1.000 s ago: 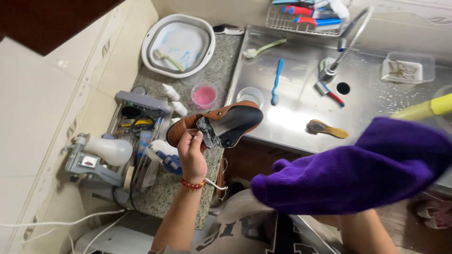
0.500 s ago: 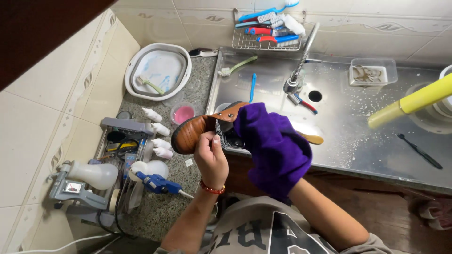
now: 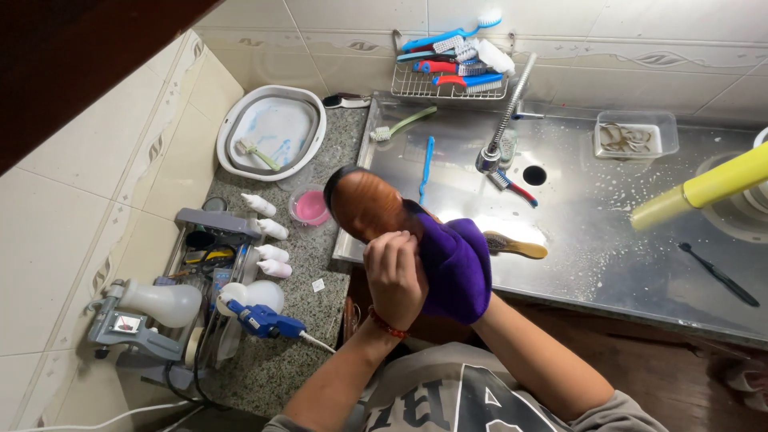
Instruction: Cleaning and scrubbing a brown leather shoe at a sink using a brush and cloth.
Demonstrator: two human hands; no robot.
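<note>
A brown leather shoe (image 3: 364, 204) is held up over the counter edge, its toe pointing away from me. My left hand (image 3: 396, 276) grips it from below at the heel end; a red bead bracelet sits on that wrist. My right hand is wrapped inside a purple cloth (image 3: 454, 268) and pressed against the shoe's right side. The fingers of that hand are hidden by the cloth.
A steel sink counter (image 3: 592, 216) carries a wooden brush (image 3: 516, 246), blue and green toothbrushes, a faucet (image 3: 504, 120) and a clear tub (image 3: 636, 136). A wire rack of brushes (image 3: 452, 60) hangs behind. Left: white basin (image 3: 270, 132), pink cup (image 3: 310, 206), small white bottles, tool rack.
The shoe has turned from lying sideways to toe pointing away, upper facing me. The purple cloth swung in from the right and now presses against the shoe, close to my left hand.
</note>
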